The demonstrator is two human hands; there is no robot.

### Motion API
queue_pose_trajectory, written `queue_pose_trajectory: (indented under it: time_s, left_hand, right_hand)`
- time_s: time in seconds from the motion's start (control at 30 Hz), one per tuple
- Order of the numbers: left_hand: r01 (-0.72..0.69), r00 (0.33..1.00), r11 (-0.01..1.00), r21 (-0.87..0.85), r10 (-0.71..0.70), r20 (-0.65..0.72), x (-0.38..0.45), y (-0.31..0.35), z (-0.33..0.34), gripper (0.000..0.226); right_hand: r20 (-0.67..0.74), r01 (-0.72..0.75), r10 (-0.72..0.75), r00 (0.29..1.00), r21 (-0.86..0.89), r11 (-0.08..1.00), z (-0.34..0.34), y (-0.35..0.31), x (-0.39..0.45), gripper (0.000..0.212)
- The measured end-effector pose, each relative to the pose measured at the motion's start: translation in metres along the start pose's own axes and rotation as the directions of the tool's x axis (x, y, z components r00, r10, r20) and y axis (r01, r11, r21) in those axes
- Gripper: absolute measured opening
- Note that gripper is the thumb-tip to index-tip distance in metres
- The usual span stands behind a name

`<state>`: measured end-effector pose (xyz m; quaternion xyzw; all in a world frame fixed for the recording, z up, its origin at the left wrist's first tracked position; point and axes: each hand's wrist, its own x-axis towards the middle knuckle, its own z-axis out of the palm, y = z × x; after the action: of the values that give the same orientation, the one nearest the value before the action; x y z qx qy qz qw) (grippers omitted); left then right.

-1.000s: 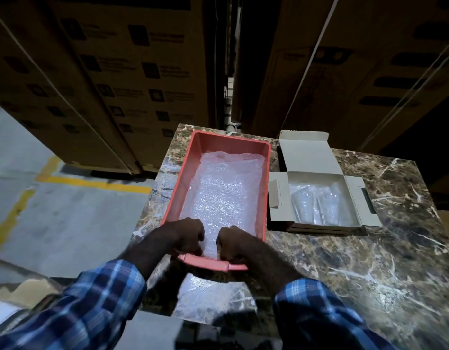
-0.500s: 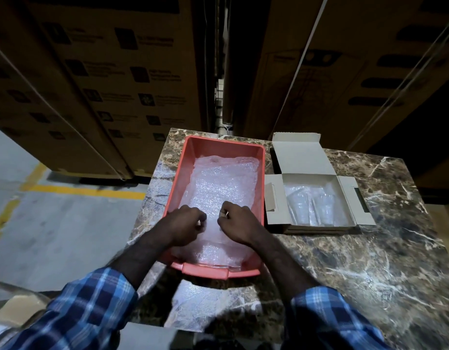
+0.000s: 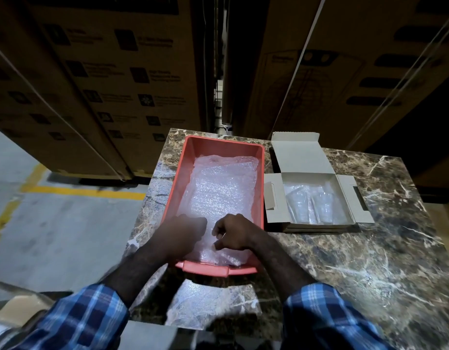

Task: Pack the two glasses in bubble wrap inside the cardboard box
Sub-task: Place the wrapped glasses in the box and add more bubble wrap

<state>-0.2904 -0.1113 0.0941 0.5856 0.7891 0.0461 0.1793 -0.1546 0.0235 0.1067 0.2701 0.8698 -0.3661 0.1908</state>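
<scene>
A dark marble-patterned bench stands in a dim warehouse, stacked shipping cartons rising behind it and a yellow floor line marking the concrete at left. On the bench, a red plastic tray holds sheets of bubble wrap. Both hands reach into its near end: the left hand and right hand each show a narrow grip, fingers curled down onto the wrap, though whether they pinch it cannot be told. Just right of the tray, well clear of either hand, an open cardboard box holds 2 glasses lying side by side in clear wrap.
</scene>
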Motion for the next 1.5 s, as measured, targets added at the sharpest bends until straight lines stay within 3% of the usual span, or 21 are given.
queue_pose_trajectory:
  time_s: [0.1,0.2,0.33,0.5,0.93,1.0,1.1,1.2,1.23,1.3,1.33,1.43,1.5]
  left_hand:
    - [-0.037,0.999,0.999,-0.015,0.037,-0.032,-0.004,0.001,0.003,0.014]
    - [-0.065,0.997,0.997,-0.043,0.063,-0.042,-0.007,0.002,0.004,0.013]
    - [-0.095,0.994,0.994,-0.052,0.091,-0.065,-0.009,0.005,0.002,0.01]
    - [-0.09,0.993,0.995,-0.041,0.087,-0.078,-0.011,0.005,0.001,0.009]
    - [-0.101,0.993,0.995,-0.012,0.101,0.059,-0.013,0.008,-0.007,0.014]
    - [-0.115,0.991,0.992,-0.058,0.11,-0.082,-0.012,0.009,-0.008,0.02]
    - [-0.103,0.928,0.988,-0.114,0.054,-0.368,-0.008,0.01,-0.01,0.038]
    - [-0.066,0.918,0.995,-0.076,0.031,-0.395,0.002,0.007,-0.015,0.053]
    - [-0.054,0.921,0.996,-0.065,0.024,-0.389,0.006,0.007,-0.016,0.048]
    - [-0.043,0.914,0.998,-0.054,0.017,-0.405,0.012,0.005,-0.022,0.013]
    - [-0.041,0.907,0.996,-0.08,0.003,-0.422,0.015,0.004,-0.026,0.005]
    - [-0.06,0.87,0.972,-0.229,-0.062,-0.49,0.022,0.0,-0.036,0.009]
    - [-0.098,0.85,0.947,-0.305,-0.08,-0.521,0.024,-0.003,-0.045,0.008]
  right_hand:
    - [-0.045,-0.004,0.002,0.999,-0.052,0.999,0.007,0.0,0.001,0.011]
    - [-0.094,-0.049,0.037,0.995,-0.133,0.99,0.009,0.0,0.002,0.012]
    - [-0.048,-0.036,0.03,0.998,-0.133,0.99,0.009,-0.003,0.001,0.006]
    - [0.021,0.006,-0.004,1.0,-0.087,0.996,0.013,0.001,0.002,0.024]
    - [-0.333,-0.057,0.044,0.942,-0.029,0.998,0.012,-0.002,-0.003,0.011]
    - [-0.389,-0.017,-0.003,0.921,-0.047,0.999,0.01,-0.003,-0.004,0.008]
    - [-0.458,0.066,-0.094,0.884,-0.078,0.995,0.008,-0.004,-0.004,0.017]
    - [-0.525,0.162,-0.187,0.83,-0.094,0.982,0.003,-0.005,-0.004,0.016]
    - [-0.548,0.198,-0.216,0.808,-0.093,0.976,0.0,-0.006,-0.004,0.012]
    - [-0.57,0.242,-0.248,0.784,-0.088,0.966,-0.008,-0.008,-0.006,0.004]
    - [-0.563,0.247,-0.254,0.787,-0.089,0.965,-0.011,-0.007,-0.007,0.012]
    - [-0.533,0.206,-0.264,0.804,-0.167,0.964,-0.021,0.001,-0.01,0.03]
    - [-0.533,0.156,-0.274,0.8,-0.256,0.954,-0.026,0.007,-0.011,0.016]
